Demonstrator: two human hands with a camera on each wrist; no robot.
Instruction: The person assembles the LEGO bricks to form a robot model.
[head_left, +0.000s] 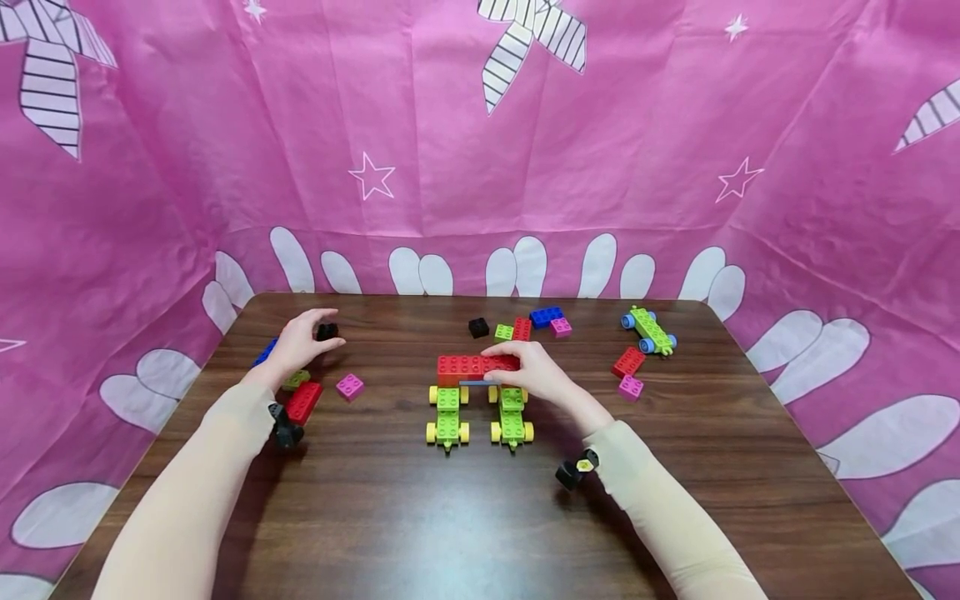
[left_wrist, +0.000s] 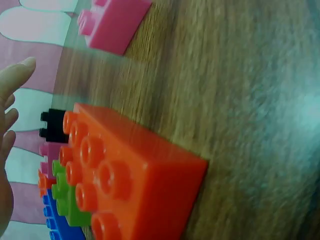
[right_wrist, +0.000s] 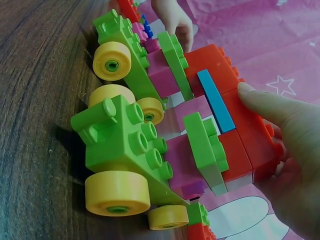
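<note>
The right hand (head_left: 542, 375) pinches the red bricks (head_left: 459, 366), best kept level over both cars (head_left: 447, 425); the left hand (head_left: 290, 340), spread wide by the black brick (head_left: 327, 332), should grip squarely.

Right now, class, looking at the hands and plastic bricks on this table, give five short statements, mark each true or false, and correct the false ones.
1. The right hand holds a red studded plastic brick. True.
2. The left hand is clenched into a fist. False: its thumb and fingers are apart, near a black studded plastic brick.
3. Two lime-green plastic car bases with yellow wheels stand side by side. True.
4. The lime-green plastic car base at far right has yellow wheels. False: its wheels are blue.
5. A square pink plastic brick lies on the brown wood-look tabletop. True.
</note>
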